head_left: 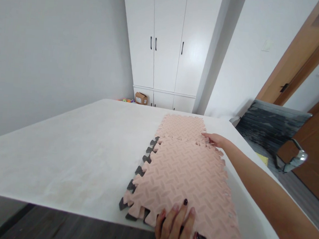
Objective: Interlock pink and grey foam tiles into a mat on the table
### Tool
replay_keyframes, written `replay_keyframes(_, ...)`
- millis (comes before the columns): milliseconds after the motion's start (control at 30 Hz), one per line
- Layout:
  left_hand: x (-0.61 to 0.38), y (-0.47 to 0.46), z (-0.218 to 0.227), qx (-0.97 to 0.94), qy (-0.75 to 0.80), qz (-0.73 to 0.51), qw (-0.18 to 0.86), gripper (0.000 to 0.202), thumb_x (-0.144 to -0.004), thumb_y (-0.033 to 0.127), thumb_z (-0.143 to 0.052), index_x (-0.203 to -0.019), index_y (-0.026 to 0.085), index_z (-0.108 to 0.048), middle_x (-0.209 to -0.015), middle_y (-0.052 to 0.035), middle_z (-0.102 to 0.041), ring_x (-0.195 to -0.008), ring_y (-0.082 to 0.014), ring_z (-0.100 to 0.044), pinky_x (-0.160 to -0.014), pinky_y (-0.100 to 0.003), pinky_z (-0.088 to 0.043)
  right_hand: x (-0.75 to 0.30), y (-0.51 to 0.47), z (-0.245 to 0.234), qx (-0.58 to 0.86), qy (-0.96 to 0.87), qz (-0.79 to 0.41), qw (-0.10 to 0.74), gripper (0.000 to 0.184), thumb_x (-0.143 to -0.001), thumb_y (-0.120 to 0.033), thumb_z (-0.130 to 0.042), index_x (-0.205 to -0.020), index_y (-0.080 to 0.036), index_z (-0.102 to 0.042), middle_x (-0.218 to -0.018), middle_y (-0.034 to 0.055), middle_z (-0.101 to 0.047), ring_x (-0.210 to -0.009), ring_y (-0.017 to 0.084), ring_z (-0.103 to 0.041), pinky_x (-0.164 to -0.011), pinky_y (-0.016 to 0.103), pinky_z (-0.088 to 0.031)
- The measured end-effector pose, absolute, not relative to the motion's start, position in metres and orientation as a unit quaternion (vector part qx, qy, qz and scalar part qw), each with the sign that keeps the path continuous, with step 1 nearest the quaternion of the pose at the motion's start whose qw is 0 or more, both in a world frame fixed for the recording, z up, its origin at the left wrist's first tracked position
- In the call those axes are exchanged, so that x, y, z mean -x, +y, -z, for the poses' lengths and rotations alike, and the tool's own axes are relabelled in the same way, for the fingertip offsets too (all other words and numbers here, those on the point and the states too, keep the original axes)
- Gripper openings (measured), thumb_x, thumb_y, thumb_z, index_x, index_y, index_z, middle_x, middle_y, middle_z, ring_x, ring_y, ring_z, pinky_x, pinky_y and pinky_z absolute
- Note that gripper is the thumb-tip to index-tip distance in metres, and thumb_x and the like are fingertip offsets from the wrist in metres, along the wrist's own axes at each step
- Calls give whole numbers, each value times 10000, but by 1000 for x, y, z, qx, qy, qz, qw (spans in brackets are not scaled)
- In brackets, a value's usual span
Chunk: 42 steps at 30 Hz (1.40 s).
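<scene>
A near pink mat (pixel 188 176) of textured foam is flanked at two of its edges by a person's bare hands on a white table (pixel 77 157). A far pink mat (pixel 182 126) is set directly beyond the near pink mat, edge to edge with it, straight ahead of both hands. Between the two, the right hand (pixel 215 139) is placed closer to the far piece: its fingertips are brought to the right end of the line where the mats meet, though whether the foam is pinched there cannot be told. The left hand (pixel 175 230) is spread, fingers apart, over the closest edge of the near pink mat, well apart from the right.

Neither mat is seen to have a clear long axis of its own; together, a strip is formed that is pointed away from the person, its length run from the closest edge of the near pink mat toward the far side of the table. Small gaps are seen close to the right end of the join, so full interlocking cannot be confirmed. Dark teeth of a lower mat (pixel 139 171) are exposed beneath the near pink mat, along its left side.
</scene>
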<state>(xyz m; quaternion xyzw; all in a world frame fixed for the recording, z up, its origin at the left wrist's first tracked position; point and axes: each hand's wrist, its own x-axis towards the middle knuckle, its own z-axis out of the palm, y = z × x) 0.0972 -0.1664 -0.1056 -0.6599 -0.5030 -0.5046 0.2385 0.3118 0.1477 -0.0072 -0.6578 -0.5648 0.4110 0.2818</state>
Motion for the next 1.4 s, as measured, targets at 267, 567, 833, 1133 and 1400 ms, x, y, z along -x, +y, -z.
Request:
replay_keyframes(267, -102, -164, 104, 647, -514, 510, 240, 324, -872, 373, -464, -1064, 284, -708, -944, -14, -746, -950, -196, -622, -1072, -404, -327, -275, 122, -23, 633, -688, -202, 292, 463, -755, -348, -661, -1129, -157, -468, -1045, 123, -648, -1003, 262, -575, -843, 320, -409)
replay_keyframes(567, -104, -166, 104, 641, -523, 517, 220, 274, -841, 352, -524, -1026, 275, -710, -914, -27, -739, -959, -209, -604, -1038, -408, -329, -255, 79, -36, 476, -823, 137, 277, 278, -959, -345, -345, -1140, -148, -422, -923, 132, -658, -838, 244, -614, -697, 309, -418)
replay_keyframes(833, -105, -169, 103, 646, -526, 515, 200, 273, -828, 324, -520, -1022, 271, -705, -942, -37, -737, -981, -220, -600, -1021, -426, -328, -253, 92, -66, 369, -863, 206, 277, 227, -968, -254, -306, -1108, -152, -453, -983, 120, -647, -847, 206, -594, -670, 283, -392)
replay_keyframes(1133, -102, -169, 101, 667, -523, 494, 195, 313, -794, 330, -546, -1067, 283, -690, -996, -37, -733, -1000, -237, -601, -1025, -444, -322, -217, 96, -143, 356, -854, 262, 273, 307, -967, -202, -250, -1196, -168, -452, -1105, 110, -626, -916, 200, -581, -641, 275, -337)
replay_keyframes(1400, -101, -171, 99, 676, -519, 489, 187, 335, -800, 332, -544, -1105, 283, -674, -1034, -25, -729, -1013, -233, -593, -1051, -439, -296, -214, 65, -174, 410, -835, 241, 276, 322, -909, -190, -335, -1208, -204, -453, -1078, 80, -670, -775, 218, -623, -577, 283, -321)
